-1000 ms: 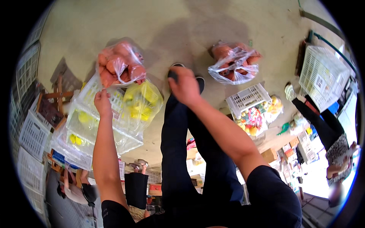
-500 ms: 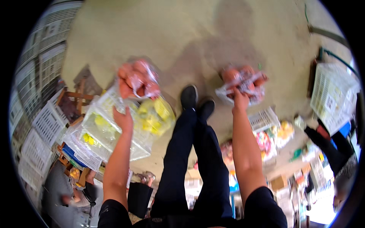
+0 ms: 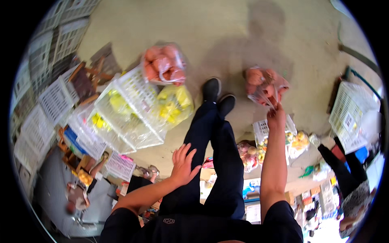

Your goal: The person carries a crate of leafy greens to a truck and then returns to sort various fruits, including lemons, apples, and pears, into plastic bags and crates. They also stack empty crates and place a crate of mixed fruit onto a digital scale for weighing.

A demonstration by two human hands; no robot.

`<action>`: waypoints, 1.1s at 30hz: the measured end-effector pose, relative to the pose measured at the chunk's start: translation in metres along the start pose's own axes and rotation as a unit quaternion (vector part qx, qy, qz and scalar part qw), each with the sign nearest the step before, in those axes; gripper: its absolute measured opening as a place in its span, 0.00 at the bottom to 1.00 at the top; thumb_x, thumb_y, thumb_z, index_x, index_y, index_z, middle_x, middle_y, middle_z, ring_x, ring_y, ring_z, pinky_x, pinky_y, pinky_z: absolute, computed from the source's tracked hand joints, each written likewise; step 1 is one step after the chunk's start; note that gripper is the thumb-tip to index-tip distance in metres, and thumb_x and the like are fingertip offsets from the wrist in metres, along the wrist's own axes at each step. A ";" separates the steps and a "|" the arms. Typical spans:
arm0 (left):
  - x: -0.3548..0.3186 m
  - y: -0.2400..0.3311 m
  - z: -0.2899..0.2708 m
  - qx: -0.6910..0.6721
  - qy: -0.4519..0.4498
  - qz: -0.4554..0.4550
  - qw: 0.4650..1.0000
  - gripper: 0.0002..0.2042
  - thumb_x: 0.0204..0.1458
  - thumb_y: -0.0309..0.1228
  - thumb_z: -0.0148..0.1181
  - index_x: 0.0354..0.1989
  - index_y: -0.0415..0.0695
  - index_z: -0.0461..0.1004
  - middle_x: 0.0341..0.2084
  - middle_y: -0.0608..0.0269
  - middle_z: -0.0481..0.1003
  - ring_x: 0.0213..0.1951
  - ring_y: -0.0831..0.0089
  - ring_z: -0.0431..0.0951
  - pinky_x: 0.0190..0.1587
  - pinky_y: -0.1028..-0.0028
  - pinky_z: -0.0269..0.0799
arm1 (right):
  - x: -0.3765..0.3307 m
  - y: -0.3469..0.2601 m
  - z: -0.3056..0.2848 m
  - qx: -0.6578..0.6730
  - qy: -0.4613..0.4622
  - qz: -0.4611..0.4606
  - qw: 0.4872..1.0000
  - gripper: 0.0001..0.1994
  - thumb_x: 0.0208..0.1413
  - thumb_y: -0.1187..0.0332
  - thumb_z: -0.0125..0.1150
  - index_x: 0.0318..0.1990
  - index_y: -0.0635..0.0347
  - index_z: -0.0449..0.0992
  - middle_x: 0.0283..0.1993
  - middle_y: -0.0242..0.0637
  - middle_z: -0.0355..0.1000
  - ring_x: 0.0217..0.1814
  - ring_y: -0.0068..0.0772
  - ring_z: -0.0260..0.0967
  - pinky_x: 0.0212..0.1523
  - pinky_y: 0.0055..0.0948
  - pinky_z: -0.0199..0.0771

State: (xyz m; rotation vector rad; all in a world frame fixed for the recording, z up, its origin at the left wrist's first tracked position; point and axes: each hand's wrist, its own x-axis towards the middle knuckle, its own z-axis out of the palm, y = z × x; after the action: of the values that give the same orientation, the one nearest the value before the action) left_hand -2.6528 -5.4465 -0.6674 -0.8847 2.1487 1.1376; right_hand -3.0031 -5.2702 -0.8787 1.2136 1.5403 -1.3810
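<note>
Fingers closed, my right hand (image 3: 276,117) grips the near end of a clear plastic bag of reddish-orange produce (image 3: 266,87); I cannot tell the exact kind. The bag seems to sit on or just above the floor, right of my shoes. My left hand (image 3: 185,166) is bare, with its fingers spread over my left thigh. Farther left, a second clear bag of similar produce (image 3: 162,65) lies at the far end of some white crates (image 3: 135,85). Beside it is a yellow-tinted bag with yellow produce (image 3: 173,106).
White crates (image 3: 56,99) are stacked along the left. A small white basket (image 3: 261,131) with bagged fruit (image 3: 298,141) stands near my right forearm. At right, a tall white crate (image 3: 350,115) stands beside a person in dark clothing (image 3: 352,174). Another person (image 3: 77,196) is at lower left.
My left hand has moved from beside the crates toward my thigh. My right hand has shifted to the near end of its bag and still holds it. The view has shifted slightly.
</note>
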 end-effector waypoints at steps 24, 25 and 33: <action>0.007 -0.007 0.033 0.053 0.015 0.003 0.998 0.33 0.41 0.41 0.64 0.56 0.42 0.60 0.58 0.48 0.56 0.62 0.49 0.50 0.64 0.47 0.37 | -0.143 0.170 0.269 0.056 -0.131 -0.015 0.990 0.03 0.49 0.72 0.58 0.30 0.60 0.74 0.25 0.34 0.70 0.24 0.27 0.65 0.27 0.30 0.65; 0.014 -0.010 0.029 0.036 0.024 -0.004 0.999 0.33 0.41 0.41 0.64 0.56 0.41 0.60 0.57 0.47 0.56 0.62 0.48 0.50 0.64 0.47 0.37 | -0.134 0.177 0.285 0.090 -0.145 0.012 0.985 0.03 0.48 0.72 0.58 0.31 0.61 0.74 0.25 0.34 0.70 0.24 0.27 0.66 0.26 0.29 0.66; 0.029 -0.013 0.020 0.090 -0.024 0.043 0.995 0.33 0.41 0.42 0.63 0.55 0.40 0.60 0.56 0.46 0.57 0.60 0.48 0.52 0.63 0.48 0.38 | -0.088 0.147 0.294 -0.055 -0.179 0.018 0.982 0.12 0.45 0.67 0.61 0.36 0.64 0.75 0.29 0.42 0.72 0.30 0.37 0.72 0.31 0.32 0.71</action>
State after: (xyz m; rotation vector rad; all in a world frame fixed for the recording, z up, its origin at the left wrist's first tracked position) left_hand -2.6580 -5.4433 -0.7052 -0.6840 2.2263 0.9763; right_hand -2.8587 -5.5782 -0.8876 0.8657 1.3158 -1.3843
